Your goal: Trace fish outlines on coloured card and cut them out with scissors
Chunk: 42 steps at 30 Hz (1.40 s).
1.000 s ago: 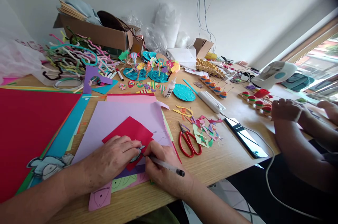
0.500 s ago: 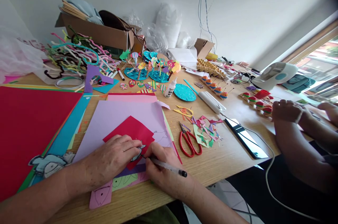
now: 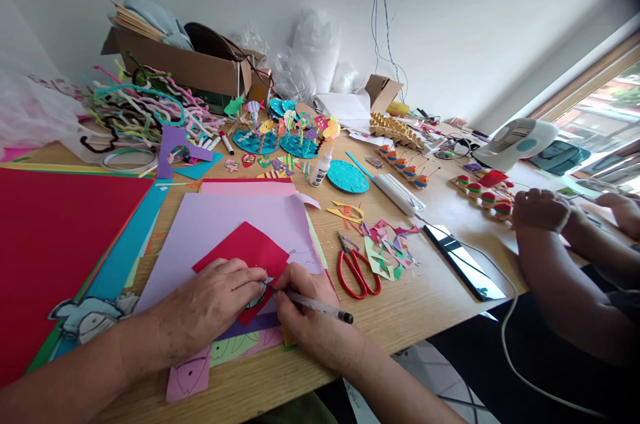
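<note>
My left hand (image 3: pixel 215 297) presses a small pale-blue paper cutout (image 3: pixel 269 281) down with its fingertips, on a piece of red paper (image 3: pixel 245 243). Most of the cutout is hidden under the fingers. In my right hand (image 3: pixel 313 324) is a clear-barrelled pen (image 3: pixel 323 307) with a black end cap, its tip at the cutout's edge. Beneath lies a large lavender sheet (image 3: pixel 200 221), with faint drawn lines near its right side. Pink paper (image 3: pixel 190 374) with a drawn fish pokes out below my left wrist. Grey-blue fish cutouts (image 3: pixel 95 317) lie beside my left forearm.
Red-handled scissors (image 3: pixel 357 271) and paper scraps (image 3: pixel 393 247) lie right of the sheets, near a phone (image 3: pixel 465 264). A glue bottle (image 3: pixel 320 169) stands behind. Pipe cleaners (image 3: pixel 145 101) heap up at back left. Another person's arms (image 3: pixel 545 231) rest at the right.
The pen tip shifts slightly along the cutout's edge, and my right hand moves a little with it. My left hand stays in place on the paper.
</note>
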{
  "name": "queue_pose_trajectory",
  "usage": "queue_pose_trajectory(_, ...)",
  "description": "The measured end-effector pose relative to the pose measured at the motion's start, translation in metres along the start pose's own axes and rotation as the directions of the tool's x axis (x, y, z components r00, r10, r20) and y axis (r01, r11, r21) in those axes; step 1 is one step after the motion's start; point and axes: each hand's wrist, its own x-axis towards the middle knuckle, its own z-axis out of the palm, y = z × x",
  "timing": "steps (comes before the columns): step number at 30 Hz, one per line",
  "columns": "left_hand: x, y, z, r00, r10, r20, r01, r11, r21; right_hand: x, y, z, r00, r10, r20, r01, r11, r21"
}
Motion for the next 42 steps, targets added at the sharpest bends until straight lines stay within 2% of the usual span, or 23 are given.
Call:
queue_pose_trajectory(7, 0.001, 0.001, -0.003, 1.0, -0.005, 0.022, 0.006, 1.0, -0.004, 0.001, -0.001, 0.0, 1.0, 0.013, 0.009, -0.013, 1.0, -0.022)
queue_pose_trajectory(15, -0.001, 0.0, 0.001, 1.0, -0.022, -0.018, 0.022, 0.999, -0.025, 0.002, -0.001, 0.001, 1.0, 0.022, 0.014, -0.022, 1.0, -0.02)
queue_pose_trajectory(20, -0.002, -0.001, 0.002, 1.0, -0.018, 0.006, 0.018, 1.0, -0.018, 0.002, 0.0, 0.0, 1.0, 0.013, 0.016, -0.012, 0.999, -0.039)
queue_pose_trajectory(33, 0.0, 0.001, -0.002, 1.0, -0.014, -0.017, 0.014, 1.0, -0.022, -0.006, 0.001, 0.004, 0.999, -0.023, 0.038, 0.025, 0.999, -0.045)
queue_pose_trajectory(42, -0.003, -0.003, 0.005, 1.0, -0.008, 0.01, 0.009, 0.999, -0.04, -0.009, -0.002, 0.004, 0.998, -0.029, 0.059, 0.032, 0.998, -0.049)
